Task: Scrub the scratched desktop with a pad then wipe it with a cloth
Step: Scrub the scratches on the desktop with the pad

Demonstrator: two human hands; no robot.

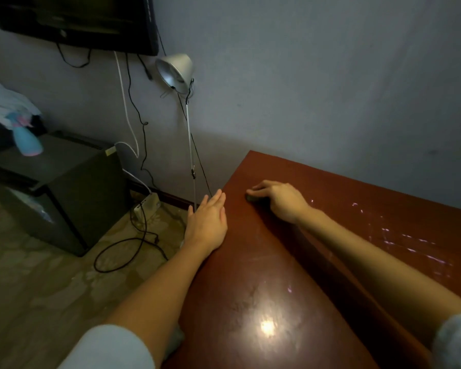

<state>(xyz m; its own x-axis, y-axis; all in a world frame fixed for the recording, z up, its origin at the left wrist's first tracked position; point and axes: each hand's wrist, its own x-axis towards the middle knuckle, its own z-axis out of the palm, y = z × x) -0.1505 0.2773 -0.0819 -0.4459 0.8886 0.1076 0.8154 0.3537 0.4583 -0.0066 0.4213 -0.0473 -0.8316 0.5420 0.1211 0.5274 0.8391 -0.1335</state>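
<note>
A person leans over a glossy reddish-brown worktop (pixel 290 262), seen from above. The right hand (pixel 280 201) presses down on a small dark pad (pixel 252 198) near the far left corner, fingers curled over it, so the pad is mostly hidden. The left hand (pixel 208 222) lies flat and open on the worktop's left edge, holding nothing. Pale scratch marks (pixel 399 235) show well to the right (no cloth is visible on the worktop). The pad sits close to the corner and the wall, so a long stroke could likely slip it off the edge towards the lamp stand (pixel 190 155) and floor cables (pixel 133 243). Open room lies rightward and towards the person.
</note>
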